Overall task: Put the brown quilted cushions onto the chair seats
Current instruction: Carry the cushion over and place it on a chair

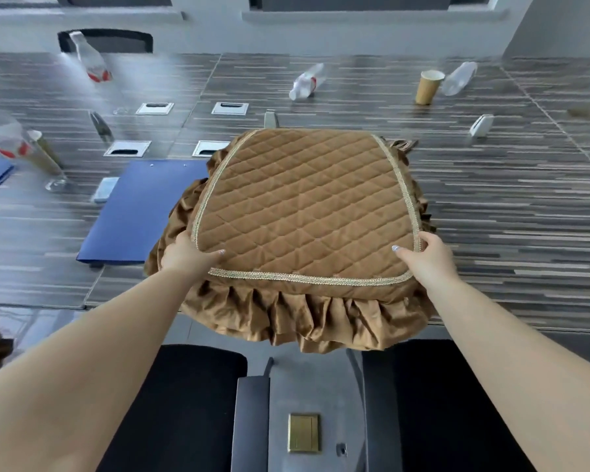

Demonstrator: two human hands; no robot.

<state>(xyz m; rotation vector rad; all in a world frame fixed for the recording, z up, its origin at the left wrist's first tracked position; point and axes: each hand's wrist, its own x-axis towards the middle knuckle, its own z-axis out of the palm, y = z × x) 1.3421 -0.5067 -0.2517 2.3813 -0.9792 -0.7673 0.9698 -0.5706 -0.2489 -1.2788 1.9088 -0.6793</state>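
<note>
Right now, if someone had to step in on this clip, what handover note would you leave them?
Left hand: grips the near left corner of the brown quilted cushion, thumb on top.
Right hand: grips the near right corner the same way.
Cushion: at the near edge of the table, its ruffle hanging over the edge; whether it is lifted or resting on the table is unclear.
Chair seats: two black ones below, left seat and right seat, both bare.
Done: no cushion placed on either.
Left: bring this cushion down onto one seat, then cover the other.

Striped dark table (491,206); grey floor (307,386); windows (355,3) along far wall.
</note>
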